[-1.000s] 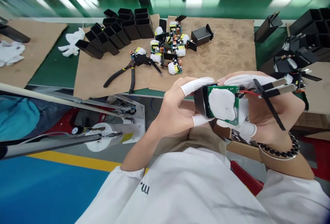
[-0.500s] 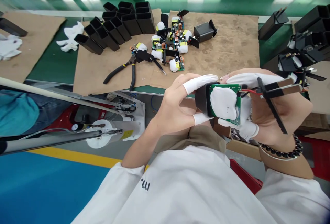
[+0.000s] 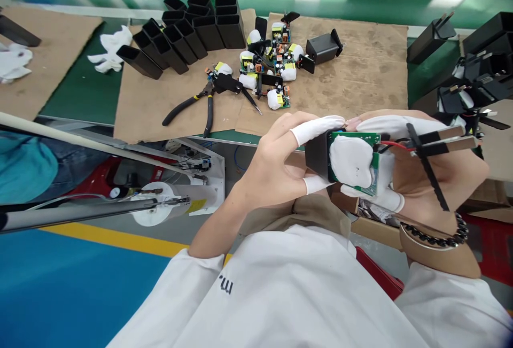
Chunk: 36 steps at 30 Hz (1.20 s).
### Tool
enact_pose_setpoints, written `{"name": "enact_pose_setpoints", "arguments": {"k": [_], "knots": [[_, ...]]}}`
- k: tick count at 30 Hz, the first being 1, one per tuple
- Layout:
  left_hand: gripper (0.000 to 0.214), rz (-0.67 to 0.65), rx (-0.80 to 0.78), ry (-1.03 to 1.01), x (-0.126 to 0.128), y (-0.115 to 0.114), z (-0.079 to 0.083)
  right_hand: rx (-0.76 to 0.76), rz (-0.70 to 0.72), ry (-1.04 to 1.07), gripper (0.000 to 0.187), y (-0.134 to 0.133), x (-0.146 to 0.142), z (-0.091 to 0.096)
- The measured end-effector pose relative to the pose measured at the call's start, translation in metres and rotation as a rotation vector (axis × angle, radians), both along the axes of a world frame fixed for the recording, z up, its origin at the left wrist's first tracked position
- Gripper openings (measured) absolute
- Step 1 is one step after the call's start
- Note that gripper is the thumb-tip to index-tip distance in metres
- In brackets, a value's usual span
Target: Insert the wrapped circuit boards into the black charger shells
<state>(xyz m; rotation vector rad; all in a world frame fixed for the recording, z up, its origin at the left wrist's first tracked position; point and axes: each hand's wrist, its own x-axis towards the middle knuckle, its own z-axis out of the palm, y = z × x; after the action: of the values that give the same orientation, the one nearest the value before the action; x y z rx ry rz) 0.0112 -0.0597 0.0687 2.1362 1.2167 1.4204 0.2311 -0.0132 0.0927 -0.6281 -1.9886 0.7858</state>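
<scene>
My left hand, with white finger cots on thumb and finger, is closed around a black plastic housing. My right hand, also in white finger cots, grips a green circuit board by its edges. A thick white blob covers much of the board's face. The board's left end is at the housing's open mouth; how far it sits inside is hidden. Red and black wires run from the board to a black plug end cap with two prongs, lying over my right hand.
Cardboard covers the bench. On it stand several black housings, several circuit boards, pliers and a closed-up housing. More black units crowd the right; a white glove lies left.
The view has shifted slightly, so the bench items sit a little differently in frame. Both hands keep their hold on housing and board, with hardly any movement between the two parts.
</scene>
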Motion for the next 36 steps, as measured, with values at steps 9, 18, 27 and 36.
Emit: {"name": "enact_pose_setpoints", "arguments": {"k": [9,18,27,36], "knots": [[0.057,0.010,-0.038,-0.010,0.000,0.000,0.002,0.061,-0.010,0.115,0.058,0.002,-0.009,-0.002],[0.056,-0.023,0.004,-0.035,0.000,0.002,0.002,0.094,0.060,0.154,0.052,0.005,-0.010,-0.002],[0.050,-0.007,0.007,-0.046,0.000,0.004,-0.001,0.150,0.037,0.133,0.055,0.008,-0.013,-0.006],[0.053,-0.048,-0.017,-0.117,0.000,0.000,-0.005,0.218,0.025,0.040,0.058,0.000,-0.008,-0.003]]}}
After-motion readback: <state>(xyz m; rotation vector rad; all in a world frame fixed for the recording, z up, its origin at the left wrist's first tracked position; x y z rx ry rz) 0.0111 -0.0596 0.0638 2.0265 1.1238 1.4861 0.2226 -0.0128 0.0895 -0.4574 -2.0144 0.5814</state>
